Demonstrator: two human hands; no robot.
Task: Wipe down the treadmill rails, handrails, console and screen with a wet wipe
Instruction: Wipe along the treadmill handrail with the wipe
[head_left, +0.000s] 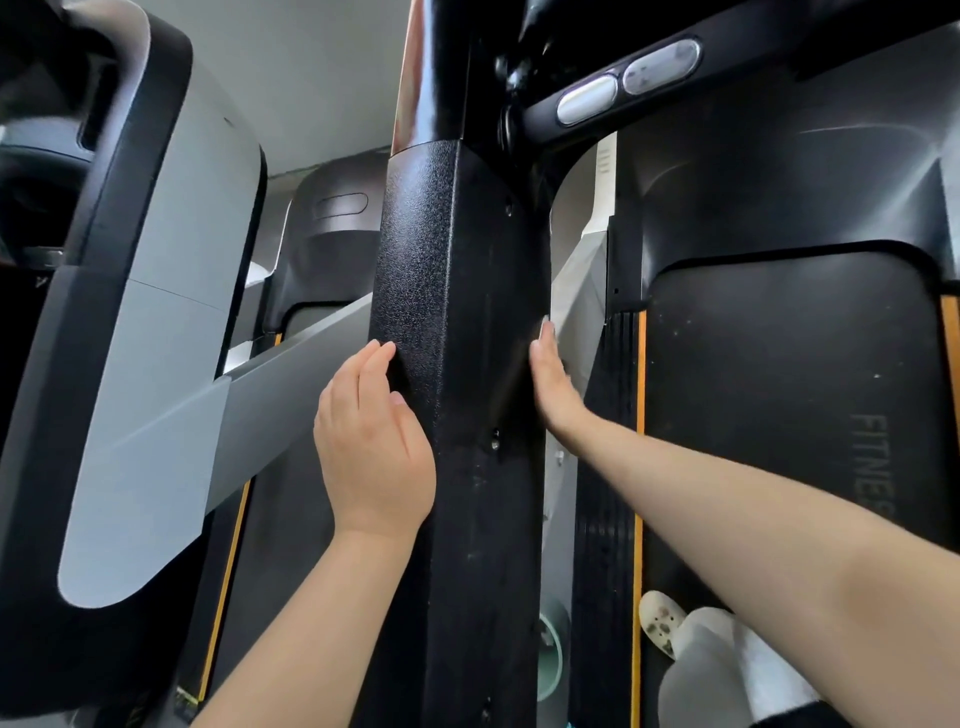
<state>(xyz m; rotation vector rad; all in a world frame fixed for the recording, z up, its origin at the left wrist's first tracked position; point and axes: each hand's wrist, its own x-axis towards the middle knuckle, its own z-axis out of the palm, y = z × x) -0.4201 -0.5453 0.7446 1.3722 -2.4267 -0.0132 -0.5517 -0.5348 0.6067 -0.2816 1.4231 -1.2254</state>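
Observation:
A thick black textured upright post (457, 312) of the treadmill fills the middle of the view. My left hand (374, 447) lies against its left face, fingers straight and pointing up. My right hand (550, 384) presses flat on the post's right side, fingers straight, partly hidden behind the post's edge. No wet wipe shows in either hand; one under the right palm cannot be ruled out. The black running belt (789, 395) with orange side strips lies to the right. A handrail with two oval sensor pads (628, 78) crosses the top right.
A neighbouring grey and black treadmill (156, 312) stands at the left, with its grey rail (291, 379) reaching toward the post. My leg and a white shoe (662, 621) are on the belt at bottom right. A pale green object (550, 660) sits low beside the post.

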